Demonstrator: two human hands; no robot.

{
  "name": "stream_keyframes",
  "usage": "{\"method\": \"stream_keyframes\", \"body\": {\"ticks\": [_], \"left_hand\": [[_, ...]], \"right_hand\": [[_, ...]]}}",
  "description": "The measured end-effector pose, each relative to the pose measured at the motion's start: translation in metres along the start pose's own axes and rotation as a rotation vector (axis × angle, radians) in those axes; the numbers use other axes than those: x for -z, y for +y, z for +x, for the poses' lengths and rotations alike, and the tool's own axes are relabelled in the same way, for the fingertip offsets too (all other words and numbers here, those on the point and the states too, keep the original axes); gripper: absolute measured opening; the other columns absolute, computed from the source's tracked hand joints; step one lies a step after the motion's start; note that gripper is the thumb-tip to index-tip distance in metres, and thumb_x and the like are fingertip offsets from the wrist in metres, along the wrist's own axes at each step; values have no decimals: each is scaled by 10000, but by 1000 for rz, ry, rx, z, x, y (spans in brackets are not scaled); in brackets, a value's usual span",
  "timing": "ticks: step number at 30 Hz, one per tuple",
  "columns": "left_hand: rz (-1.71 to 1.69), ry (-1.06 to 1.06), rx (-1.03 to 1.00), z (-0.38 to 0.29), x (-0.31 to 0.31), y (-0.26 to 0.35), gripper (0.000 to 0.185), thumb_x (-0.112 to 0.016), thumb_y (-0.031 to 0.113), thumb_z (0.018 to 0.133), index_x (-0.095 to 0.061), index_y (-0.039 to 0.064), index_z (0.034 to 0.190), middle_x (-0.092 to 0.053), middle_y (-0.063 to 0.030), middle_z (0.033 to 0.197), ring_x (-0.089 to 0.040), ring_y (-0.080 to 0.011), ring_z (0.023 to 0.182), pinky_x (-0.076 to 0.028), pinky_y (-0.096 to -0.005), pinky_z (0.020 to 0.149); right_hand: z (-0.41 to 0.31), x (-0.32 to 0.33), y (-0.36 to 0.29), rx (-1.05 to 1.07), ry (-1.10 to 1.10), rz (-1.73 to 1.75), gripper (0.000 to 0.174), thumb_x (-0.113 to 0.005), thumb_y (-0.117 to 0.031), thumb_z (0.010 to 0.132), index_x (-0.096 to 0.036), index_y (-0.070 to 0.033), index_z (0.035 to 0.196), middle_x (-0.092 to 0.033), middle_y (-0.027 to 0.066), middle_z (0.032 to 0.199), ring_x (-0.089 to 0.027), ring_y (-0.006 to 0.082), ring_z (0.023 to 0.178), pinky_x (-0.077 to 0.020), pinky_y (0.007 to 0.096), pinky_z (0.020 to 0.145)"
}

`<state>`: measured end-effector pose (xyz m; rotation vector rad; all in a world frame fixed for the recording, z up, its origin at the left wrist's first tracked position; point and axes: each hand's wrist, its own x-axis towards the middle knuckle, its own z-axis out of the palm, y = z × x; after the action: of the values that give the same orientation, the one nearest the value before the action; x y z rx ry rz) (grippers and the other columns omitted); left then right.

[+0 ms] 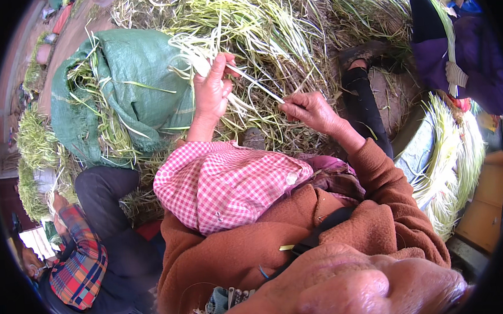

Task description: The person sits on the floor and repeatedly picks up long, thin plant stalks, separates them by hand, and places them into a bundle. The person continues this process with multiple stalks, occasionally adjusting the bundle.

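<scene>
My left hand [215, 89] is closed around a bunch of pale green-white leafy stalks [201, 64], their blades spreading over its top. Between the thumb and fingers of my right hand [310, 108] is the end of a thin whitish stalk [259, 86], which stretches taut across to my left hand. Below and behind both hands lies a large heap of long green and yellowing stalks [267, 38]. A green woven sack [143, 86], with more stalks at its opening, stands just left of my left hand. A pink checked sleeve covers my left arm.
A person in a plaid sleeve [81, 265] sits at lower left, near bundled greens [36, 141]. At upper right, another person's gloved hand [456, 74] holds long stalks. Pale stalks [449, 161] lie over a rounded container [417, 149] at right. A dark-trousered leg [365, 105] extends beside the heap.
</scene>
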<state>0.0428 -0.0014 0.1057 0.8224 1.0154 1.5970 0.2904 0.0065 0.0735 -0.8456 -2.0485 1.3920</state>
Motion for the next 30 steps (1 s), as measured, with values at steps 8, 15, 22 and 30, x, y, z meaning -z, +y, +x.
{"method": "stream_keyframes", "body": {"ticks": [8,15,22,30], "left_hand": [[56,-53,4,12,-15,24,249,-631,258,896,-644,20,967,-627,-31,856,-579,-77,630,-297,-143,372],[-84,54,368,13,-17,-17,434,-626,423,861,-592,29,1039,-638,-57,926,-545,-65,572,-305,-133,349],[-251,-177,728,-11,-24,-60,393,-624,342,886,-553,28,1110,-575,-8,792,-478,-36,539,-293,-112,321],[-172,-393,721,-23,-22,-55,353,-593,355,912,-580,43,1078,-447,61,665,-380,-4,488,-256,-121,351]], "right_hand": [[-13,2,-10,-43,-34,67,252,-556,-234,939,-626,0,878,-610,49,651,-567,91,603,-470,271,566],[-12,50,13,-199,788,797,201,-543,-264,946,-628,-89,894,-530,-26,656,-437,46,519,-367,192,448],[-8,18,24,-275,482,641,219,-528,-260,955,-622,-67,911,-495,-41,628,-408,39,514,-322,186,452],[-3,-15,0,-92,100,-104,258,-615,-235,907,-557,6,834,-476,57,604,-432,107,553,-379,301,501]]}}
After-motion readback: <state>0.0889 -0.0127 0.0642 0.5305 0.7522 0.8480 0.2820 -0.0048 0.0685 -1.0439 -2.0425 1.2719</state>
